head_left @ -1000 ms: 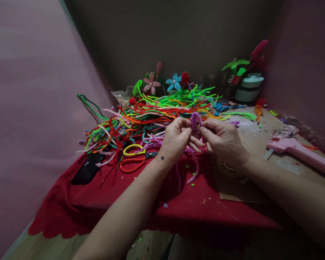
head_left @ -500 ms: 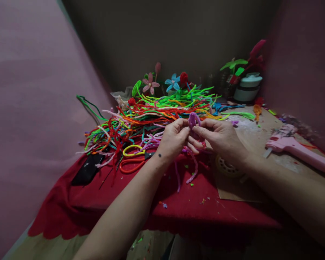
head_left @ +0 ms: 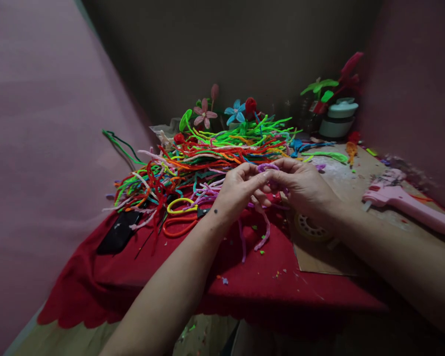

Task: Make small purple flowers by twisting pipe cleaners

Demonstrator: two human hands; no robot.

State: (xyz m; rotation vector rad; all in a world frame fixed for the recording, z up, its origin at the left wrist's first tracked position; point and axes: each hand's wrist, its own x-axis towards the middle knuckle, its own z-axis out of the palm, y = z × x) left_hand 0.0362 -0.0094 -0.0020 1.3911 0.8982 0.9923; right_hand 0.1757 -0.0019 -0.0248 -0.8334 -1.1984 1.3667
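Note:
A bent purple pipe cleaner (head_left: 267, 167) is pinched between both hands above the table. My left hand (head_left: 243, 188) is closed on its left side, thumb stretched toward the other hand. My right hand (head_left: 304, 185) grips it from the right, its fingers covering much of the loop. More purple pipe cleaners (head_left: 264, 236) lie on the red cloth just below. Behind the hands spreads a large heap of coloured pipe cleaners (head_left: 222, 153). Scissors (head_left: 181, 227) with one yellow and one orange handle rest left of my left wrist.
On the right, a pink glue gun (head_left: 404, 198) lies on a cardboard sheet (head_left: 341, 257), near a roll of tape (head_left: 311, 227). A black phone (head_left: 120, 232) lies at left. Pipe-cleaner flowers (head_left: 204, 114) and a lidded jar (head_left: 339, 118) stand at the back. Red cloth (head_left: 252, 284) covers the table.
The purple loop, upright before, is now lower and flatter between the fingers. My right hand has turned slightly and covers more of it, with the hands closer together.

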